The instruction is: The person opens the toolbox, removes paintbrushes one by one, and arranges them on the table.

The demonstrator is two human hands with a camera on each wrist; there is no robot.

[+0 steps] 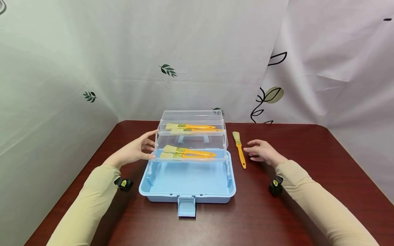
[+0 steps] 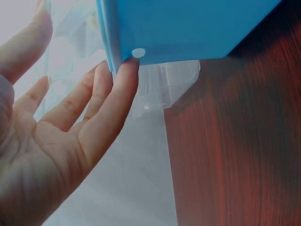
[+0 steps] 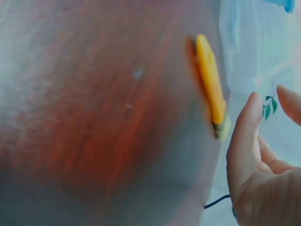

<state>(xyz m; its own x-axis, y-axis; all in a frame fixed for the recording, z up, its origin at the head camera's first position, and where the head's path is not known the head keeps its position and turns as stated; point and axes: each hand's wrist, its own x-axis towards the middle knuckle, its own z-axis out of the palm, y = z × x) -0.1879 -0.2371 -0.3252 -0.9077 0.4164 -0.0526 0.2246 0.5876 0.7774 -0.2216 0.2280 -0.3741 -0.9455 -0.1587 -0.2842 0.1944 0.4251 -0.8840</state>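
Note:
A light blue storage case (image 1: pixel 212 198) stands on the table with clear trays raised in tiers above it. Two paintbrushes with orange handles lie in the lower tray (image 1: pixel 197 140); others lie in the upper tray (image 1: pixel 192 117). At the trays' left side, my left hand (image 1: pixel 132 150) touches the clear plastic with its fingertips. Its fingers look extended in the left wrist view, near the blue case wall (image 2: pixel 188 28). My right hand (image 1: pixel 264 152) hovers beside a loose paintbrush (image 1: pixel 239 147), holding nothing, its fingers relaxed.
The dark red wooden table (image 1: pixel 301 143) extends to both sides of the case. A front latch (image 1: pixel 186 208) hangs down toward the near side. White cloth (image 1: pixel 197 41) with leaf prints hangs behind the table and along its sides.

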